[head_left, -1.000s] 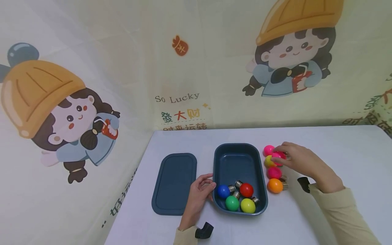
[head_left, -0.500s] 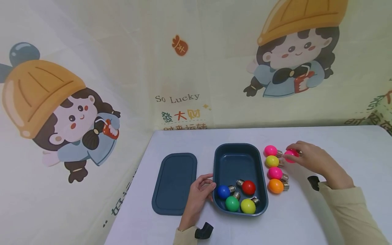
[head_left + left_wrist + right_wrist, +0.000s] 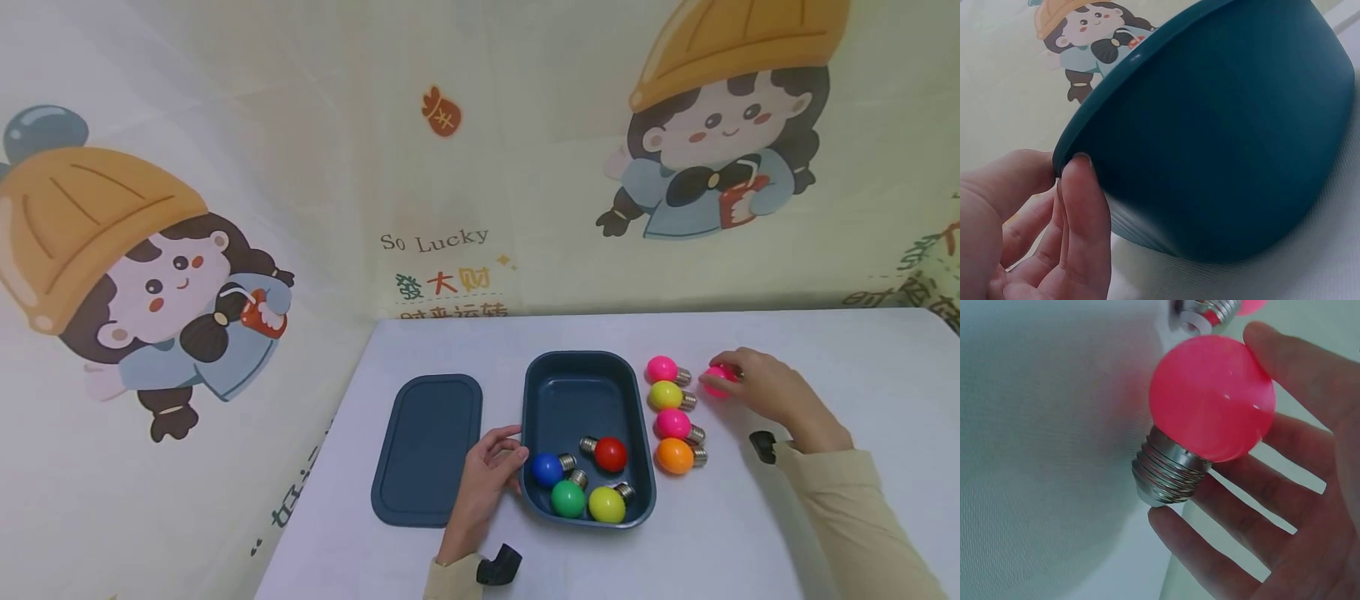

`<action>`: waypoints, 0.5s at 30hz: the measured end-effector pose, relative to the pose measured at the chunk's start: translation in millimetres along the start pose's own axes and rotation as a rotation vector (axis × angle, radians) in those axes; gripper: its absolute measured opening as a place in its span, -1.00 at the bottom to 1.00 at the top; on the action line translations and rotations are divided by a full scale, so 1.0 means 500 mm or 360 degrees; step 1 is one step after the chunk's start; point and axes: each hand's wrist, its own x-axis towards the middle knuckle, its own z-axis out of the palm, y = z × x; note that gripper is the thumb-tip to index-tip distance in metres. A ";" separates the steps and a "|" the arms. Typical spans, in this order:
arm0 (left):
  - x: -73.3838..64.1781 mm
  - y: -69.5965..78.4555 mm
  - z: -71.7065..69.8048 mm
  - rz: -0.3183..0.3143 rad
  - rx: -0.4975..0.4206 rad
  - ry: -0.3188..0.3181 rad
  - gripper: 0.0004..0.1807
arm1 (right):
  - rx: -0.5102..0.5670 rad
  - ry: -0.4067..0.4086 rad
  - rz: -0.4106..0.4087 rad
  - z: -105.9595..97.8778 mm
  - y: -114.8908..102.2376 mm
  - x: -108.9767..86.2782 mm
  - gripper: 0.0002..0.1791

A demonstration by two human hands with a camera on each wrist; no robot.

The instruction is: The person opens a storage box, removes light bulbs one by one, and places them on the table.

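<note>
My right hand holds a pink light bulb over the table's right side. In the right wrist view the thumb lies on the globe, with fingers behind it and one fingertip near the metal screw base. My left hand holds the left rim of a dark blue rectangular box, thumb and fingertip at its edge. Inside the box's near half lie a blue bulb, a green bulb, a red bulb and a yellow bulb.
Right of the box lies a column of bulbs: pink, yellow, another pink bulb and an orange bulb. A flat dark blue lid lies left of the box. A printed cloth hangs behind the white table.
My right hand has carried the pink bulb rightward, away from the column. In the box, the red bulb has rolled slightly right. The left hand stays at the rim.
</note>
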 end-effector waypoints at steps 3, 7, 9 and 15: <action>-0.002 -0.002 0.002 0.0013 0.0016 -0.0003 -0.53 | 0.0007 0.0003 0.0043 0.004 0.005 0.002 -0.45; -0.005 -0.004 0.004 0.0024 0.0033 -0.0001 -0.51 | 0.0016 0.0005 0.0085 0.008 0.012 0.004 -0.39; -0.006 -0.005 0.004 0.0024 0.0031 0.0001 -0.51 | 0.0026 -0.0017 0.0117 0.010 0.014 0.004 -0.34; -0.008 -0.008 0.007 0.0040 0.0034 0.0004 -0.52 | -0.0006 -0.0012 0.0119 0.017 0.020 -0.001 -0.27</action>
